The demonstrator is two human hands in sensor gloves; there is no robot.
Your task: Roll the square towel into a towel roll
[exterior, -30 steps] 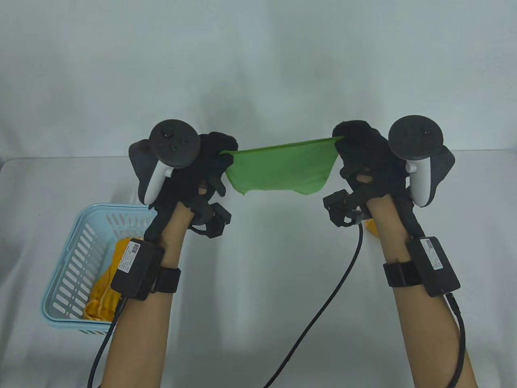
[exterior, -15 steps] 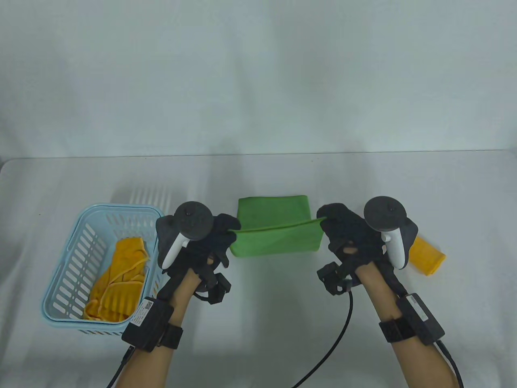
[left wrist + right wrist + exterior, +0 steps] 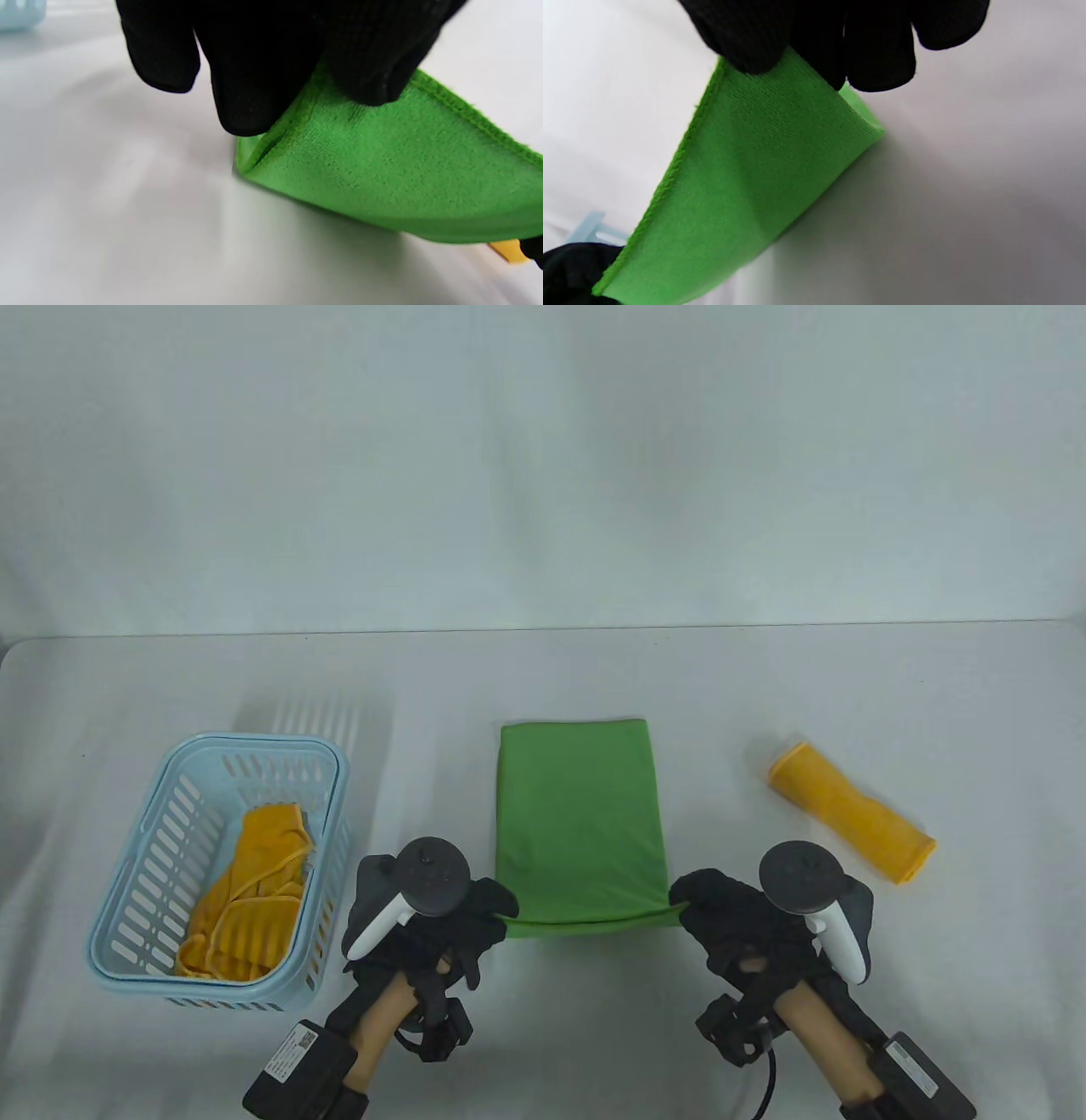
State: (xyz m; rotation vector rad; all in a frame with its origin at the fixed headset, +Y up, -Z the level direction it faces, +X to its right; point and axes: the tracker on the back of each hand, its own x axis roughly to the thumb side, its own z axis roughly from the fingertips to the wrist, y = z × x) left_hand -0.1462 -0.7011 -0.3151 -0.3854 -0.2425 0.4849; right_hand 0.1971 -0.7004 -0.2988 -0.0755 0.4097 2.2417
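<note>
A green towel [image 3: 579, 814] lies flat on the white table as a folded rectangle, its long side running away from me. My left hand [image 3: 475, 912] pinches its near left corner, and my right hand [image 3: 704, 908] pinches its near right corner. The near edge sags slightly between them, just above the table. In the left wrist view the gloved fingers [image 3: 254, 76] clamp the doubled hem of the green towel [image 3: 382, 169]. The right wrist view has the fingers [image 3: 814, 38] gripping the green towel [image 3: 746, 169] at its corner.
A light blue basket [image 3: 144, 891] with a crumpled yellow cloth [image 3: 246, 891] stands at the left. A rolled yellow towel [image 3: 853, 810] lies at the right. The table's far edge [image 3: 543, 632] meets a white wall.
Both hands came down and drew back toward me with the towel. It went from hanging in the air to lying spread flat on the table.
</note>
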